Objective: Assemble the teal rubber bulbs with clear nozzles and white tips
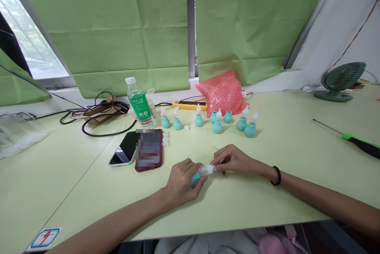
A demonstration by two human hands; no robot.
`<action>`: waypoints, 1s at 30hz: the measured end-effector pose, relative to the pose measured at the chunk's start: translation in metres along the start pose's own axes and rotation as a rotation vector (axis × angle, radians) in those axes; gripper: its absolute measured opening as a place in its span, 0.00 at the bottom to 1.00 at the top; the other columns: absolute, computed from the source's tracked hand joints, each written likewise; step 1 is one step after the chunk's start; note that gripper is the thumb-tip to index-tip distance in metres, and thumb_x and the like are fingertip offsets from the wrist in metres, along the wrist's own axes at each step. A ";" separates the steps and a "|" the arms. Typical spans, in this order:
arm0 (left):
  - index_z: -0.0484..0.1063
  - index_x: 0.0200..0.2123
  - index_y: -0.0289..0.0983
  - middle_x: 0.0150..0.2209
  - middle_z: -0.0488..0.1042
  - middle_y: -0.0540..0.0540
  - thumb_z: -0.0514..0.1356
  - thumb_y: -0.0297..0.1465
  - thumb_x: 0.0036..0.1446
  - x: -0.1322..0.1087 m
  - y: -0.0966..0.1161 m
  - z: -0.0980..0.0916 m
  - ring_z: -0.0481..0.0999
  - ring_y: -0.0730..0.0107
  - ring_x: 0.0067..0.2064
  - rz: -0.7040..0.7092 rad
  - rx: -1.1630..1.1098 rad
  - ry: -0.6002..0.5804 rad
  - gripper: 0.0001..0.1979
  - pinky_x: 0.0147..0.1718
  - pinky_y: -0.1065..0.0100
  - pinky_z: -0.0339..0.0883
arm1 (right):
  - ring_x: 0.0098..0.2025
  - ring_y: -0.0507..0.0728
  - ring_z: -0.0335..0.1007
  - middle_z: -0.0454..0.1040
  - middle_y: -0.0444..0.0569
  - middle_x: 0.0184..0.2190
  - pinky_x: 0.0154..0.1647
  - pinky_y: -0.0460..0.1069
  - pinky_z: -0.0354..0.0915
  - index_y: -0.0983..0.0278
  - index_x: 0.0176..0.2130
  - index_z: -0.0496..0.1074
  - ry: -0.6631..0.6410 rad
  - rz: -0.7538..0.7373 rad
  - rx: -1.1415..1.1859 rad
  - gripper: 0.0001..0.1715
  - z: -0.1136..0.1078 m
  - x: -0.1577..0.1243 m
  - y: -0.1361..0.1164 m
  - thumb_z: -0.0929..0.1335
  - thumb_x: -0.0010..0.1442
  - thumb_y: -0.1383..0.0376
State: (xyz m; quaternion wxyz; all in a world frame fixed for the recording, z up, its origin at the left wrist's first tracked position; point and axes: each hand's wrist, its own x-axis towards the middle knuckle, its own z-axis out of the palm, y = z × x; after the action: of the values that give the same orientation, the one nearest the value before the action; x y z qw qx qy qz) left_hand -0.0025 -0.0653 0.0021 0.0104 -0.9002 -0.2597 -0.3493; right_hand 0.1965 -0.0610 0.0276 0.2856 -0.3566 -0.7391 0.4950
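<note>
My left hand is closed around a small teal rubber bulb lying low over the pale green table. My right hand pinches the clear white nozzle at the bulb's end, so both hands meet on the same piece. Behind them stands a loose row of several teal bulbs with clear nozzles, upright on the table. A loose white cap lies near that row, and another small white piece sits just behind my right hand.
A green-labelled water bottle, two phones, a tangle of black cables, a yellow power strip and a pink bubble-wrap bag lie at the back. A green-handled screwdriver and a small fan are at the right.
</note>
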 end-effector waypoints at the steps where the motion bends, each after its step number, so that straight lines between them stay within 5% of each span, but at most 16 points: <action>1: 0.66 0.33 0.33 0.20 0.67 0.47 0.51 0.31 0.50 0.000 0.000 0.000 0.64 0.72 0.23 0.002 0.004 0.004 0.09 0.20 0.71 0.58 | 0.21 0.46 0.61 0.67 0.45 0.22 0.20 0.41 0.63 0.67 0.33 0.74 0.006 -0.002 -0.004 0.15 0.001 0.000 -0.001 0.68 0.45 0.59; 10: 0.66 0.34 0.33 0.23 0.69 0.47 0.52 0.32 0.51 0.003 0.003 -0.004 0.65 0.72 0.25 -0.081 -0.100 0.003 0.09 0.24 0.71 0.59 | 0.18 0.46 0.61 0.68 0.45 0.20 0.16 0.41 0.60 0.67 0.29 0.74 0.098 -0.039 -0.015 0.13 0.002 0.001 -0.001 0.69 0.43 0.60; 14: 0.62 0.42 0.35 0.33 0.70 0.45 0.51 0.32 0.53 0.013 -0.001 -0.015 0.68 0.71 0.33 -0.185 -0.200 0.005 0.12 0.32 0.70 0.62 | 0.17 0.47 0.61 0.68 0.45 0.18 0.16 0.43 0.59 0.68 0.26 0.73 0.241 -0.124 -0.072 0.13 -0.010 0.013 -0.013 0.68 0.44 0.59; 17: 0.55 0.49 0.35 0.44 0.66 0.43 0.47 0.31 0.55 0.025 -0.018 -0.035 0.64 0.68 0.43 -0.189 -0.153 0.020 0.18 0.41 0.67 0.59 | 0.17 0.47 0.60 0.67 0.45 0.17 0.17 0.44 0.59 0.68 0.23 0.71 0.414 -0.177 -0.218 0.15 -0.029 0.033 -0.032 0.67 0.45 0.57; 21: 0.65 0.42 0.36 0.42 0.65 0.44 0.50 0.33 0.53 0.037 -0.056 -0.066 0.59 0.60 0.46 -0.225 0.238 0.055 0.14 0.43 0.60 0.55 | 0.20 0.49 0.61 0.68 0.46 0.18 0.21 0.45 0.58 0.68 0.22 0.70 0.634 -0.274 -0.566 0.15 -0.058 0.063 -0.052 0.64 0.49 0.58; 26: 0.70 0.35 0.38 0.39 0.63 0.42 0.53 0.38 0.48 0.034 -0.086 -0.076 0.57 0.55 0.43 -0.362 0.483 -0.171 0.14 0.36 0.59 0.57 | 0.24 0.52 0.62 0.70 0.48 0.21 0.23 0.45 0.52 0.67 0.21 0.70 0.675 -0.182 -1.079 0.15 -0.078 0.088 -0.050 0.60 0.50 0.61; 30: 0.71 0.34 0.38 0.38 0.62 0.41 0.54 0.41 0.46 0.028 -0.088 -0.064 0.57 0.53 0.42 -0.387 0.589 -0.310 0.15 0.34 0.57 0.55 | 0.26 0.54 0.62 0.70 0.49 0.20 0.22 0.45 0.49 0.66 0.21 0.70 0.657 -0.007 -1.216 0.16 -0.087 0.099 -0.038 0.59 0.50 0.61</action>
State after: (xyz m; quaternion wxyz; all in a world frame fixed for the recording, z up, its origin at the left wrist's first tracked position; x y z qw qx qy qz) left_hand -0.0672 0.0110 0.0537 0.1632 -0.8352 -0.5124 -0.1150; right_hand 0.1974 0.0551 0.1004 0.2454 -0.5826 -0.7617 -0.1421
